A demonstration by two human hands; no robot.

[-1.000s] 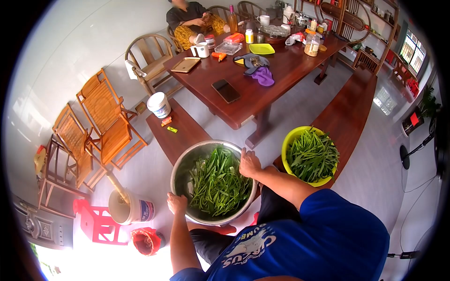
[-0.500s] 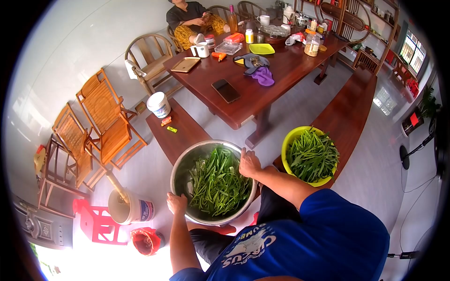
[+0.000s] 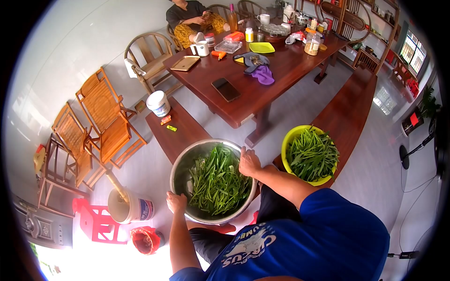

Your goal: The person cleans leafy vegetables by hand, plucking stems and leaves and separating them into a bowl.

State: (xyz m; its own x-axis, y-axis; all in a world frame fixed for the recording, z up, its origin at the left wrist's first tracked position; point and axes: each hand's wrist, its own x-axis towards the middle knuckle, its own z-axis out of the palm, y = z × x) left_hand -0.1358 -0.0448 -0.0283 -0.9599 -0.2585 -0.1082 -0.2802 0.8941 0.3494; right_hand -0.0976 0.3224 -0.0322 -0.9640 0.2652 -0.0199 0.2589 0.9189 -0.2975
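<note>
A large metal basin (image 3: 178, 171) holds cut green leafy stalks (image 3: 218, 180) and rests at the end of a wooden bench, above my legs. My left hand (image 3: 176, 202) grips its rim at the lower left. On the rim's right side, my right hand (image 3: 249, 162) has its fingers wrapped over the edge. Right of the basin, a yellow-green bowl (image 3: 287, 140) full of similar greens (image 3: 313, 153) stands on another bench; neither hand touches it.
A wooden table (image 3: 206, 84) ahead carries a phone (image 3: 226, 89), jars and a purple cloth. A person (image 3: 192, 21) sits behind it. At left are folding chairs (image 3: 105, 112), a bucket (image 3: 140, 210) and a red stool (image 3: 101, 225).
</note>
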